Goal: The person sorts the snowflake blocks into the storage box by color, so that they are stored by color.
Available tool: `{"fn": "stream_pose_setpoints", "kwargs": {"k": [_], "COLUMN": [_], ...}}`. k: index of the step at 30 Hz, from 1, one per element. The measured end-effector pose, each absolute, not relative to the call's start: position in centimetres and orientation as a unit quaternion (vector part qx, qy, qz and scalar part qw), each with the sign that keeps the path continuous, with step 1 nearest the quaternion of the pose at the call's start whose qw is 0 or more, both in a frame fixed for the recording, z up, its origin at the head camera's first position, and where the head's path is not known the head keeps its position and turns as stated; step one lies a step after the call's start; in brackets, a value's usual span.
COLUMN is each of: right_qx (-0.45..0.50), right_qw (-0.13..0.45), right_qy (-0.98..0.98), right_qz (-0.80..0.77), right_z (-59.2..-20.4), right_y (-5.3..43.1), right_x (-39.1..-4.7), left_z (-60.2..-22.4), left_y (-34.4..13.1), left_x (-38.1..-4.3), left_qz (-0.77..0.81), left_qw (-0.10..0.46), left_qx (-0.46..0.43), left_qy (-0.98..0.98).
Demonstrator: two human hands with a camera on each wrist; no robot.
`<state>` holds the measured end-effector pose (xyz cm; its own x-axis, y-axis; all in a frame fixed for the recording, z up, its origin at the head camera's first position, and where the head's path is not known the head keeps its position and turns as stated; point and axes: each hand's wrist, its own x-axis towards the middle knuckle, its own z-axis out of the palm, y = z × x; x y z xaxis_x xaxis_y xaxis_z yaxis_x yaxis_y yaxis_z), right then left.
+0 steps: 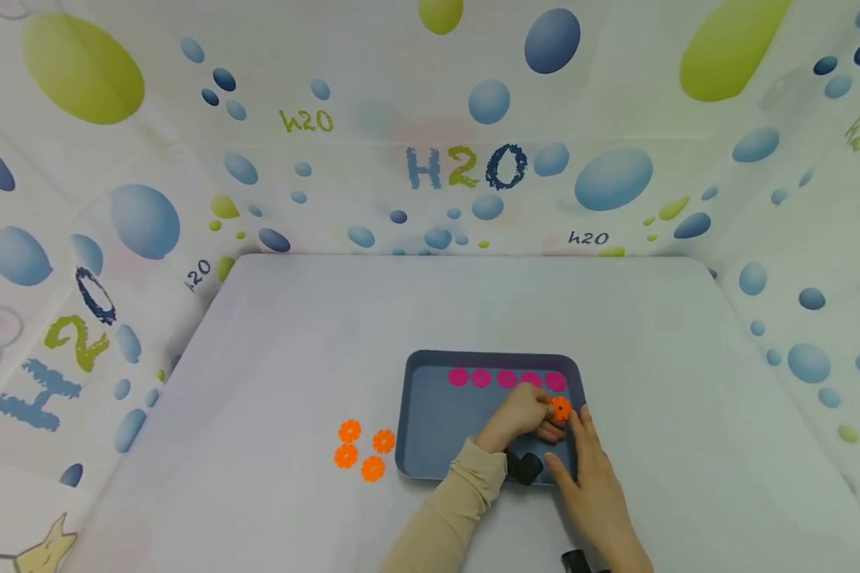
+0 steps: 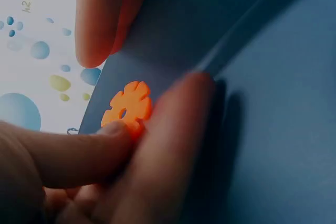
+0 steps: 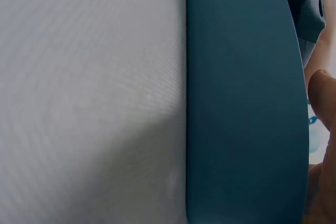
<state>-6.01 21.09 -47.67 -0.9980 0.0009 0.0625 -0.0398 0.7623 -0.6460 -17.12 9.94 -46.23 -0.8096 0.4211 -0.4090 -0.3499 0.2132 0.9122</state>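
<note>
Over the right part of a blue-grey tray (image 1: 437, 422), my left hand (image 1: 519, 414) pinches an orange flower-shaped disc (image 1: 561, 408). In the left wrist view the notched disc (image 2: 128, 103) with its small centre hole stands between the thumb (image 2: 84, 150) and a blurred finger. Along the tray's right side lies my right hand (image 1: 596, 481), fingers straight at the rim and thumb spread over the front corner. Several pink discs (image 1: 481, 378) form a row along the tray's back edge, one of them partly covered by my left hand.
Left of the tray, several orange flower-shaped discs (image 1: 373, 468) lie on the white table (image 1: 258, 358). A black wrist camera (image 1: 526, 469) hangs over the tray's front edge. Behind the table rises a white backdrop with blue and green drops.
</note>
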Motion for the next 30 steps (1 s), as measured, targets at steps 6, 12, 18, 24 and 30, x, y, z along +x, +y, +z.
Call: {"fn": "stream_pose_setpoints", "kwargs": {"k": [6, 12, 18, 24, 30], "right_qx": [0.012, 0.013, 0.016, 0.015, 0.007], "right_qw": [0.031, 0.031, 0.03, 0.032, 0.028], "right_qy": [-0.938, -0.939, -0.939, -0.942, -0.941], "right_qz": [0.346, 0.343, 0.343, 0.335, 0.338], "right_z": [-47.6, -47.7, -47.7, -47.7, -47.6], "right_y": [21.2, 21.1, 20.9, 20.8, 21.2], "right_x": [-6.1, -6.1, -6.0, -6.0, -6.0], "left_z": [-46.2, -46.3, -46.2, -44.0, -41.7], "left_y": [9.8, 10.0, 9.1, 5.0, -2.7], "left_x": [-17.0, -16.8, -16.8, -16.9, -16.4], "left_qz": [0.577, 0.553, 0.544, 0.53, 0.599], "left_qw": [0.286, 0.275, 0.269, 0.216, 0.131], "left_qx": [0.021, 0.025, 0.045, 0.139, 0.148], "left_qy": [0.764, 0.786, 0.794, 0.808, 0.776]}}
